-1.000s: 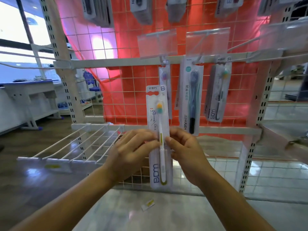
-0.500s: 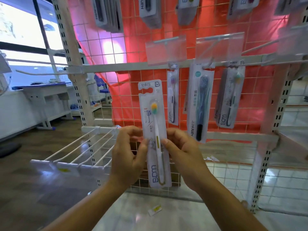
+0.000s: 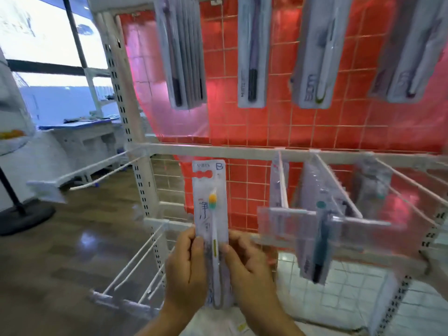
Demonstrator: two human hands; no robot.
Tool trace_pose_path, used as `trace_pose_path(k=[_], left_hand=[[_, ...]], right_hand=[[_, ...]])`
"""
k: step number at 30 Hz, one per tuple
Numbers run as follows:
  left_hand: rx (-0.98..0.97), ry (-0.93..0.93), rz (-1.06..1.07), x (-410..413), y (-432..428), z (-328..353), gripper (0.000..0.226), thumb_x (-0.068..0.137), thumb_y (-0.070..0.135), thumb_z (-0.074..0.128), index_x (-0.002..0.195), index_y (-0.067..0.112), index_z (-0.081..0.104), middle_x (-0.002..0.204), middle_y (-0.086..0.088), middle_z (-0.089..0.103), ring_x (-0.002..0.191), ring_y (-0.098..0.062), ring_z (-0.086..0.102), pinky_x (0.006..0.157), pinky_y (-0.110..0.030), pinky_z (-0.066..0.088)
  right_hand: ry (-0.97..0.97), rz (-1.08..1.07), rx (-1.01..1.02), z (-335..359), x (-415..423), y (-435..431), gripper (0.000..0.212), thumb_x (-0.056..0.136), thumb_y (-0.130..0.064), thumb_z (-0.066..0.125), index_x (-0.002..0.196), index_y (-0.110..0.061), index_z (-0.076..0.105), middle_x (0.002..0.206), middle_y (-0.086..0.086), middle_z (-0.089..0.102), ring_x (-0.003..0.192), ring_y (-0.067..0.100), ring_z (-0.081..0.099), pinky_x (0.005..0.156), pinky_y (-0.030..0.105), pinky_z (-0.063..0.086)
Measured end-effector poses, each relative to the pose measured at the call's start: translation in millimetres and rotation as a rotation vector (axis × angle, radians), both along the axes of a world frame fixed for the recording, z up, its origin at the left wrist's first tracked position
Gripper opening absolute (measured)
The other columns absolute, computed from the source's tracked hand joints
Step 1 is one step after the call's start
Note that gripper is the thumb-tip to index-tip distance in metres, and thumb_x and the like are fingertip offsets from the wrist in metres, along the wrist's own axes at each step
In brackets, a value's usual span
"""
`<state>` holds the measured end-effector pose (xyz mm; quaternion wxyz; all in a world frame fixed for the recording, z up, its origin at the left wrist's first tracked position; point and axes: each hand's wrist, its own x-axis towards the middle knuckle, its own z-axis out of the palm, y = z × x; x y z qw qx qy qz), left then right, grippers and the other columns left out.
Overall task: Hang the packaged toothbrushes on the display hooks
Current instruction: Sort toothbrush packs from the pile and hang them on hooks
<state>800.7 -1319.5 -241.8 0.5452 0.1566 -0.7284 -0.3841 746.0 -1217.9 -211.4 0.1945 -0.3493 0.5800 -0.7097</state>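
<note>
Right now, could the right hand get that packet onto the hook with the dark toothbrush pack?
Probably yes. The right hand grips the held packet with the left hand, and nothing lies between it and the hook; its clear label holder sits at the tip.

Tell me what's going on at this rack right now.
A person is stocking a toothbrush display. Both hands, left hand and right hand, hold one packaged toothbrush upright by its lower half, in front of the red wire grid. It is not on a hook yet. Other packs already hang from hooks to the right and in the row above, and the white hooks at lower left are bare.
</note>
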Motion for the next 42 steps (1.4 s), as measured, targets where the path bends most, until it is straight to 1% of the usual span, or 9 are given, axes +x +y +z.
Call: trace_pose_path(k=[5,9,12,18,22,29,35,39,42], left_hand=[[0.053,0.012,0.036,20,6,58,0.018,0.089,0.047,0.036,0.083,0.037,0.05,0.069,0.011,0.061,0.052,-0.003,0.052,0.048,-0.017,0.04],[0.046,-0.031,0.092,35,15,108,0.017,0.089,0.045,0.036,0.08,0.037,0.049,0.071,0.009,0.063,0.05,0.001,0.051,0.047,-0.008,0.037],[0.063,-0.082,0.122,42,18,136,0.019,0.088,0.05,0.036,0.083,0.038,0.05,0.069,0.003,0.061,0.051,-0.003,0.051,0.048,-0.023,0.042],[-0.032,-0.134,0.05,46,34,200,0.015,0.09,0.04,0.042,0.078,0.04,0.051,0.077,0.016,0.06,0.063,-0.002,0.054,0.057,-0.008,0.039],[-0.086,-0.16,-0.024,43,45,229,0.015,0.091,0.037,0.044,0.081,0.038,0.055,0.084,0.02,0.062,0.069,-0.002,0.058,0.059,-0.012,0.044],[-0.083,-0.197,-0.134,28,62,258,0.011,0.088,0.038,0.048,0.086,0.039,0.059,0.08,0.016,0.064,0.074,-0.003,0.061,0.062,-0.009,0.043],[-0.088,-0.203,-0.191,12,60,270,0.012,0.087,0.037,0.049,0.085,0.038,0.061,0.079,0.017,0.065,0.079,0.0,0.062,0.067,-0.007,0.045],[-0.1,-0.204,-0.221,3,56,276,0.011,0.086,0.034,0.051,0.084,0.041,0.059,0.093,0.018,0.065,0.08,0.002,0.061,0.067,-0.007,0.045],[-0.108,-0.233,-0.255,-1,52,277,0.013,0.087,0.031,0.053,0.083,0.042,0.06,0.088,0.019,0.065,0.081,0.003,0.061,0.067,-0.006,0.045]], right_hand=[[-0.036,-0.003,0.056,50,33,-5,0.019,0.097,-0.027,0.05,0.107,-0.037,0.063,0.097,-0.016,0.07,0.092,0.009,0.067,0.082,0.035,0.056],[-0.08,0.001,0.061,99,49,-2,0.029,0.097,-0.026,0.049,0.098,-0.051,0.064,0.097,-0.011,0.07,0.09,0.014,0.067,0.082,0.04,0.057],[-0.138,-0.018,0.058,136,53,6,0.026,0.099,-0.017,0.049,0.096,-0.035,0.067,0.095,-0.003,0.071,0.087,0.013,0.067,0.08,0.036,0.057],[-0.134,-0.085,0.082,197,49,32,0.021,0.099,-0.015,0.048,0.091,-0.022,0.066,0.091,0.002,0.068,0.09,0.024,0.064,0.082,0.041,0.056],[-0.14,-0.159,0.108,225,42,50,0.018,0.098,-0.017,0.051,0.088,-0.021,0.064,0.086,-0.003,0.068,0.087,0.021,0.065,0.082,0.041,0.057],[-0.174,-0.344,0.097,255,30,69,0.02,0.099,-0.019,0.049,0.085,-0.013,0.062,0.086,0.017,0.062,0.078,0.036,0.059,0.077,0.054,0.052],[-0.192,-0.471,0.011,276,15,77,0.022,0.1,-0.019,0.046,0.088,-0.012,0.062,0.081,0.012,0.062,0.074,0.029,0.055,0.072,0.042,0.051],[-0.197,-0.542,-0.04,287,5,77,0.027,0.1,-0.022,0.046,0.081,-0.026,0.065,0.082,0.01,0.066,0.08,0.035,0.061,0.078,0.052,0.053],[-0.183,-0.578,-0.071,292,-3,78,0.024,0.1,-0.018,0.045,0.084,-0.018,0.063,0.076,0.001,0.067,0.075,0.019,0.062,0.072,0.039,0.056]])
